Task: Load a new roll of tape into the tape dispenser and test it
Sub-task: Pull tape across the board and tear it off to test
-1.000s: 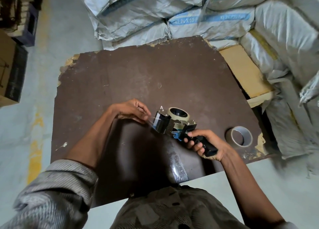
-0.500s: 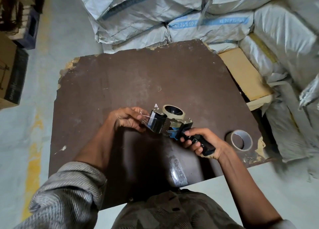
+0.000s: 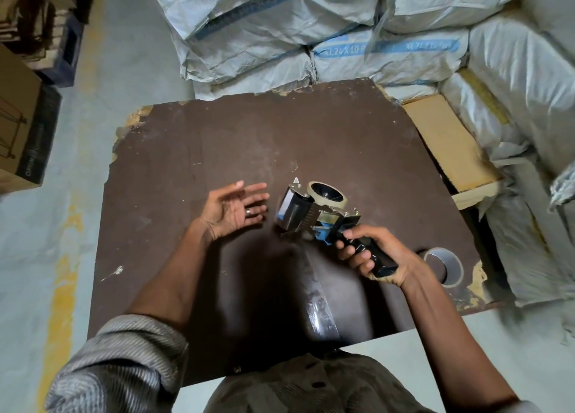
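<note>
Tape dispenser (image 3: 314, 213), held above the middle of the brown desk (image 3: 193, 176), nose pointing left and black handle trailing to the lower right. A roll of tape (image 3: 326, 192) with a pale rim and dark core sits on the dispenser's hub, just behind the shiny front guard. Blue plastic shows between the metal frame and the handle.

Right hand (image 3: 373, 254): fingers curled round the black handle, gripping the dispenser; thumb lies along the top near the blue part.

Left hand (image 3: 236, 209): open, palm turned up and toward the dispenser, fingers straight and slightly spread, holding nothing. It is just beside the dispenser's nose without touching it. A ring (image 3: 248, 212) is worn on one finger.

On the desk, a strip of clear tape (image 3: 320, 307) runs from beneath the dispenser toward the near edge, glossy and wrinkled. A second, grey roll (image 3: 443, 266) lies flat near the desk's right edge, just beyond the right wrist. The desk's edges are chipped, exposing pale material at the far left corner and the right side.

Around the desk: stacked pale sacks (image 3: 311, 33) with blue printed bands behind and to the right; a tan cardboard box (image 3: 448, 145) wedged between desk and sacks; another cardboard box (image 3: 21, 126) on the grey floor (image 3: 102, 70) at far left. Striped grey sleeve (image 3: 118, 369) at lower left.
</note>
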`<move>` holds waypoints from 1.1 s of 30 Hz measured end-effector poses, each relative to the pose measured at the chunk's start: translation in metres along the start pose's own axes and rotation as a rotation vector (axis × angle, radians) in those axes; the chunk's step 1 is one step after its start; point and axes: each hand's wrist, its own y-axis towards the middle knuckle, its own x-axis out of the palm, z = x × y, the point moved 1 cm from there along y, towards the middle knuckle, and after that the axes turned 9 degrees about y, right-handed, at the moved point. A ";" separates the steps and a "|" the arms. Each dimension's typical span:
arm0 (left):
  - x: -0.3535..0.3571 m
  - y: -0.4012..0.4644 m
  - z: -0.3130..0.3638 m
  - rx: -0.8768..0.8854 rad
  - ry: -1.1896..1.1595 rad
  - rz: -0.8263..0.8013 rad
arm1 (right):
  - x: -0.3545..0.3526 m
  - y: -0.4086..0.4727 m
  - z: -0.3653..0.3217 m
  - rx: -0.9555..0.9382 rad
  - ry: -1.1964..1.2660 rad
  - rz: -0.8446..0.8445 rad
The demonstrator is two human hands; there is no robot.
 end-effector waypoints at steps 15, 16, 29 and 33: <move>-0.015 0.011 -0.020 0.094 0.147 0.678 | 0.004 0.058 -0.041 -0.310 -0.260 0.253; -0.016 0.011 -0.020 0.098 0.152 0.686 | 0.002 0.063 -0.046 -0.324 -0.270 0.266; -0.015 0.032 -0.015 0.161 0.122 0.757 | -0.002 0.128 -0.091 -0.356 -0.321 0.281; -0.020 0.037 -0.015 0.168 0.174 0.784 | -0.003 0.138 -0.101 -0.353 -0.401 0.310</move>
